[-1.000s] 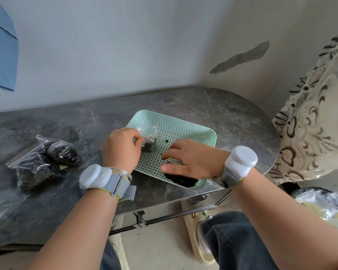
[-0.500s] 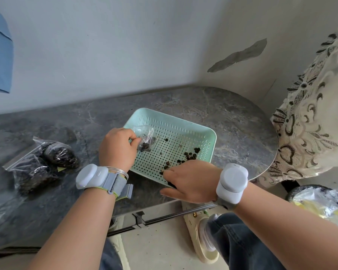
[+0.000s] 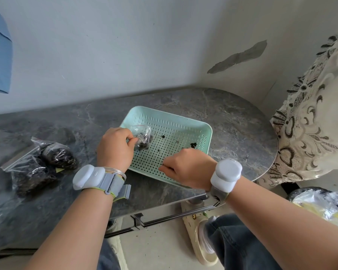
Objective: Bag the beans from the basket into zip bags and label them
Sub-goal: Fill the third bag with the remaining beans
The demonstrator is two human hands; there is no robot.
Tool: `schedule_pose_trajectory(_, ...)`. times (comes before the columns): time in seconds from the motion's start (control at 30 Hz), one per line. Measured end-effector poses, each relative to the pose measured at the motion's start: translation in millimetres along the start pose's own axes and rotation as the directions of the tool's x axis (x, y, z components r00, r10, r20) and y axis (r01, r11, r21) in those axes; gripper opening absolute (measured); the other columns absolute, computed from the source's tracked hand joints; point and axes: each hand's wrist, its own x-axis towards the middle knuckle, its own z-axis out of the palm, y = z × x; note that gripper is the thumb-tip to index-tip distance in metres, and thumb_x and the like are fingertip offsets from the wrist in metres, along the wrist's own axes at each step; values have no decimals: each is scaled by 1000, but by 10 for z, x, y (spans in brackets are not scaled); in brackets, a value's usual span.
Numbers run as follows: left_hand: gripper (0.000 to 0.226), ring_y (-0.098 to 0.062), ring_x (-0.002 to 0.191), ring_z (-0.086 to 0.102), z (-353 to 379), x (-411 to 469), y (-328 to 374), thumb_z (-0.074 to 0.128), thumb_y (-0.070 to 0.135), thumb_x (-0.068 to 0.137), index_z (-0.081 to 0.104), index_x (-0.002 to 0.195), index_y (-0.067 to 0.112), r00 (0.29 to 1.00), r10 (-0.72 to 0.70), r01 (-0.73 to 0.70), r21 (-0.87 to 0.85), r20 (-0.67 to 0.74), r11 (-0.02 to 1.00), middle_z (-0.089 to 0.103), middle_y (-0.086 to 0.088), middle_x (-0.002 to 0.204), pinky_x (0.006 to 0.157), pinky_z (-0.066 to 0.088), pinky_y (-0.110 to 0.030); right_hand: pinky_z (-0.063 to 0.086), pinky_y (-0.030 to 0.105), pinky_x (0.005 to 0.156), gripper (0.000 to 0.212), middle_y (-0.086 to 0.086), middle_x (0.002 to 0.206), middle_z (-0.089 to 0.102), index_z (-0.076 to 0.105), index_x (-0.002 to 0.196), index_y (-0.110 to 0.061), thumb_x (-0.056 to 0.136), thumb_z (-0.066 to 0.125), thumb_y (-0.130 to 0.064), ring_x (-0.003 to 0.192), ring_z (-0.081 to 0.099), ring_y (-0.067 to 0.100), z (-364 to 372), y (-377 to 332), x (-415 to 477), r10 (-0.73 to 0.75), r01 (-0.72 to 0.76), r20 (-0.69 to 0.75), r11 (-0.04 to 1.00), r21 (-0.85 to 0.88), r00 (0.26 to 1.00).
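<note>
A: Left hand?
B: Thumb and fingers pinch a small clear zip bag by its edge. The bag hangs over the left part of the basket, with a few dark beans in its bottom.
A: Right hand?
B: Knuckles up over the basket's near edge, fingers curled under. Can't tell if it holds anything.
A: Beans?
B: A few loose ones on the perforated floor, mostly near the right wall.
A: Basket position?
B: Mint green, flat on the grey marble table, near the front edge.
A: Anything else?
B: Filled bags of dark beans lie on the table, well left of the basket.
</note>
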Motion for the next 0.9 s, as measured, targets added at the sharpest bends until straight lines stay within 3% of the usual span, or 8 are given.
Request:
schedule_pose_trajectory(0.1, 13, -28, 81, 58, -49, 11, 3, 69, 20, 82, 70, 78, 7, 999, 32, -32, -4, 29, 999, 67, -7, 81, 70, 46, -36, 37, 29, 53, 44, -1, 52, 41, 37, 60, -15, 99, 38, -35, 49, 40, 16, -99, 51, 116, 163, -135, -98, 960, 244, 982)
schedule_pose_trajectory(0.17, 10, -28, 79, 62, -101, 25, 34, 71, 22, 80, 71, 78, 12, 995, 94, -94, 2, 38, 996, 69, -4, 80, 77, 48, -42, 34, 25, 45, 44, -2, 49, 42, 40, 58, -13, 98, 43, -32, 42, 37, 11, -220, 54, 195, 319, -171, -198, 828, 534, 927)
schedule_pose_trajectory(0.27, 10, -25, 73, 63, -182, 20, 149, 75, 24, 74, 70, 73, 16, 968, 244, -243, -20, 57, 970, 69, 2, 74, 80, 48, -45, 22, 17, 36, 41, -1, 48, 40, 42, 60, -12, 99, 43, -27, 34, 33, 12, -390, 66, 326, 530, -7, -157, 294, 956, 833)
schedule_pose_trajectory(0.33, 11, -23, 72, 62, -200, 11, 212, 76, 25, 74, 70, 72, 16, 946, 316, -314, -37, 78, 949, 69, 4, 74, 80, 49, -46, 16, 12, 40, 41, -2, 47, 34, 36, 61, -15, 99, 40, -27, 33, 26, 11, -457, 86, 448, 590, 167, -98, -64, 984, 801)
schedule_pose_trajectory(0.4, 12, -23, 73, 62, -198, 1, 254, 76, 25, 73, 69, 73, 16, 937, 339, -336, -47, 89, 941, 69, 4, 75, 80, 48, -47, 14, 10, 40, 40, -4, 47, 32, 34, 62, -17, 100, 37, -30, 34, 24, 9, -483, 83, 572, 633, 297, -66, -268, 916, 771)
schedule_pose_trajectory(0.6, 14, -25, 73, 62, -215, -39, 273, 75, 25, 74, 69, 74, 13, 948, 313, -307, -91, 60, 947, 68, 1, 73, 73, 50, -45, 16, 11, 38, 39, -3, 49, 32, 37, 63, -15, 100, 37, -28, 34, 27, 9, -406, 38, 810, 723, 458, -69, -358, 814, 688)
schedule_pose_trajectory(0.8, 23, -24, 68, 61, -243, -42, 227, 66, 36, 75, 68, 71, 13, 957, 285, -276, -129, 56, 952, 67, 1, 70, 68, 50, -44, 25, 16, 38, 36, 1, 50, 32, 37, 63, -12, 98, 36, -19, 35, 30, 13, -367, -12, 933, 716, 459, -73, -362, 811, 694)
schedule_pose_trajectory(0.9, 17, -25, 70, 60, -244, -54, 222, 72, 28, 77, 69, 73, 13, 964, 258, -248, -129, 66, 960, 67, -1, 72, 70, 50, -46, 31, 21, 40, 29, 4, 54, 36, 39, 62, -9, 91, 38, -9, 38, 34, 15, -357, -42, 934, 716, 458, -76, -358, 813, 694)
